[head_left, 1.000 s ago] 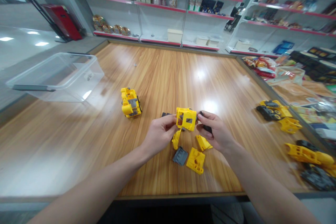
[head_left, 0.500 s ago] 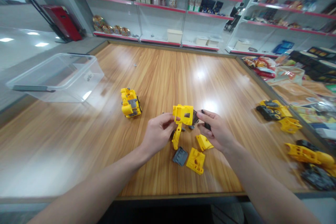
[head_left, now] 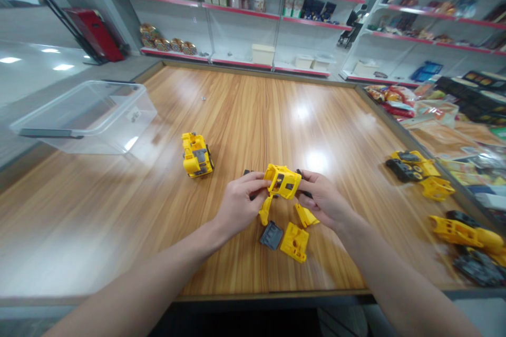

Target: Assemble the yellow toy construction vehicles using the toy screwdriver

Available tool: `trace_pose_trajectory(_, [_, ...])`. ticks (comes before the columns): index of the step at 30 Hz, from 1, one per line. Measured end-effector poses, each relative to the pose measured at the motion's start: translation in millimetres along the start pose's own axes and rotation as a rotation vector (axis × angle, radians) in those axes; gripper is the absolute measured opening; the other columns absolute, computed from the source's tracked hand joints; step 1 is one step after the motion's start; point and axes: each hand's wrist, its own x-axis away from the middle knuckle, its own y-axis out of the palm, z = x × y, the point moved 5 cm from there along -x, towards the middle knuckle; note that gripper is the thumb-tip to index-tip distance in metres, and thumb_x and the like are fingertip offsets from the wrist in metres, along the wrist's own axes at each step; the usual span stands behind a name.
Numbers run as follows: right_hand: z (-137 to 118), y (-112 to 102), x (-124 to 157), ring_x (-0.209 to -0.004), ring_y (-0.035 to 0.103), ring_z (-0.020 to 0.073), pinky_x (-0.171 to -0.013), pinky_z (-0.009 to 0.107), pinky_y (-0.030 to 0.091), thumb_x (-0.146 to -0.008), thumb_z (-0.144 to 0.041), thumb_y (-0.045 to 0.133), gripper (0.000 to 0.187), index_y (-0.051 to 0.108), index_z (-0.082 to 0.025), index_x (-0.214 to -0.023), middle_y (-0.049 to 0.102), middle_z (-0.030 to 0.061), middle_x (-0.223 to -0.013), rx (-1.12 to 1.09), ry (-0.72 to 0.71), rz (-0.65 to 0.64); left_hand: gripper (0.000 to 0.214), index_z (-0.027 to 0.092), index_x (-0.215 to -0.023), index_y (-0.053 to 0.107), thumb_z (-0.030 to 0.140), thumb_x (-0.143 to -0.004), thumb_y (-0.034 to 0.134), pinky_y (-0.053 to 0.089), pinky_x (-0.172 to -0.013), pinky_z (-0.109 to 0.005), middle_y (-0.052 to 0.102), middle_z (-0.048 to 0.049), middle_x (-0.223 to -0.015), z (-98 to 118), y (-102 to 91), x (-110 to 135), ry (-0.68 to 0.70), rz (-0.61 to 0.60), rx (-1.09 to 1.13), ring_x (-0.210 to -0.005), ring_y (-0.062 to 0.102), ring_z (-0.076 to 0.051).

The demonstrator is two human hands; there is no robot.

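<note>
Between my hands is a yellow toy vehicle cab with window openings, raised above the table. My left hand pinches its left edge between thumb and fingers. My right hand is closed at the cab's right side around a black part, mostly hidden by the fingers. Below lie a yellow toy arm, a grey plastic plate, a flat yellow piece and another yellow piece beneath my right hand. Dark pieces behind my left hand are mostly covered.
A yellow toy vehicle stands left of my hands. Further left is a clear plastic box. More yellow and black toy vehicles lie along the right edge, beside packaged goods. Shelves stand beyond the table.
The cab has tilted and moved slightly right and down, so its window openings now show. My right hand's black part has come up against the cab's right side.
</note>
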Motion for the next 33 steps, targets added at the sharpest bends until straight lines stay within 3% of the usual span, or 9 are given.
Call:
trace_pose_trajectory(8, [1.0, -0.2, 1.4, -0.036, 0.028, -0.0016, -0.034, 0.017, 0.007, -0.08, -0.035, 0.071, 0.024, 0.059, -0.014, -0.079, 0.058, -0.0011, -0.065, 0.033, 0.085, -0.069, 0.019, 0.018, -0.093, 0.075, 0.012, -0.085, 0.06, 0.057, -0.083, -0.032, 0.072, -0.0087, -0.105, 6.6, -3.7, 0.0, 0.052, 0.045, -0.045, -0.094, 0.069, -0.02])
trace_pose_trajectory(17, [1.4, 1.1, 0.6, -0.036, 0.026, -0.0009, -0.033, 0.017, 0.009, -0.077, -0.035, 0.073, 0.025, 0.061, -0.013, -0.078, 0.053, -0.004, -0.06, -0.017, 0.071, -0.029, 0.016, 0.017, -0.09, 0.071, 0.01, -0.084, 0.059, 0.057, -0.084, -0.033, 0.072, -0.0081, -0.103, 7.6, -5.8, -0.8, 0.062, 0.071, -0.072, -0.095, 0.068, -0.02])
trace_pose_trajectory(22, [3.0, 2.7, -0.2, -0.036, 0.026, -0.0011, -0.033, 0.016, 0.009, -0.078, -0.035, 0.072, 0.025, 0.059, -0.014, -0.076, 0.051, -0.0049, -0.06, -0.051, 0.074, -0.022, 0.029, 0.019, -0.11, 0.058, 0.01, -0.082, 0.058, 0.059, -0.076, -0.028, 0.069, -0.0065, -0.105, 7.1, -2.5, 1.7, 0.002, 0.055, -0.022, -0.092, 0.068, -0.017])
trace_pose_trajectory(28, [5.7, 3.1, -0.1, -0.035, 0.025, -0.0012, -0.032, 0.015, 0.011, -0.079, -0.035, 0.071, 0.024, 0.059, -0.014, -0.078, 0.05, -0.0058, -0.059, -0.072, 0.08, -0.039, 0.06, 0.02, -0.135, 0.041, 0.014, -0.079, 0.063, 0.059, -0.081, -0.032, 0.06, -0.0135, -0.127, 11.8, 2.1, 4.7, -0.035, -0.031, 0.151, -0.111, 0.062, -0.024])
trace_pose_trajectory(33, [6.5, 4.1, 0.2, -0.036, 0.024, -0.0012, -0.033, 0.015, 0.01, -0.08, -0.037, 0.071, 0.025, 0.061, -0.014, -0.081, 0.05, -0.0053, -0.06, -0.057, 0.1, -0.093, 0.053, 0.017, -0.139, 0.046, 0.023, -0.088, 0.06, 0.058, -0.089, -0.037, 0.062, -0.014, -0.129, 1.0, 6.9, 4.5, -0.111, -0.099, 0.217, -0.107, 0.065, -0.024])
